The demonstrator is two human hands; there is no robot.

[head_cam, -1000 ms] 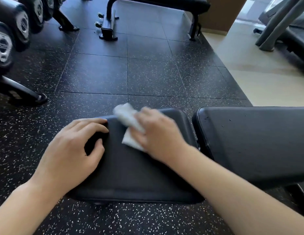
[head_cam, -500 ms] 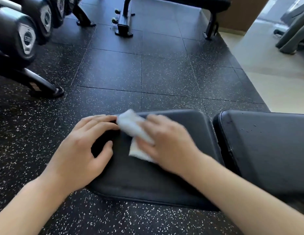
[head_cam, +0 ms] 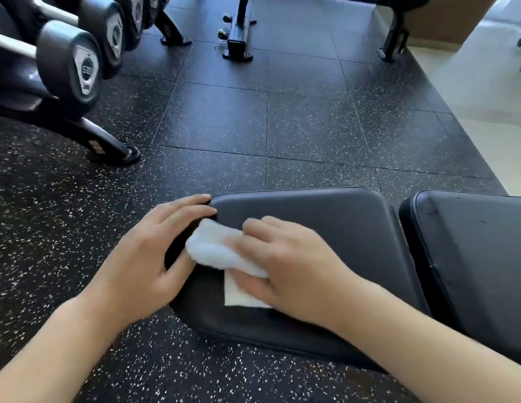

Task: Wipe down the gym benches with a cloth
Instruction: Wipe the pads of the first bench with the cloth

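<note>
1. Head view: a person's right hand presses a white cloth onto the left end of a black padded seat pad; its grip is narrow, fingers curled over the bunched cloth and pinning it to the vinyl.
2. Head view: the left hand rests on the pad's left edge with fingers fairly straight over the far corner, holding nothing; it appears to steady the counter.
3. Head view: the cloth lies between the two hands, touching the left thumb; a flat corner shows under the right palm.
4. Head view: a second pad, the backrest, sits just right of the seat across a narrow gap; a dumbbell rack stands far left on the speckled floor, and another bench stands farther off.
5. Judgement: the seat's left end is being wiped; doing it well likely means flattening the cloth, running overlapping strokes rightward, and catching the rounded edges and the gap before the backrest.
</note>
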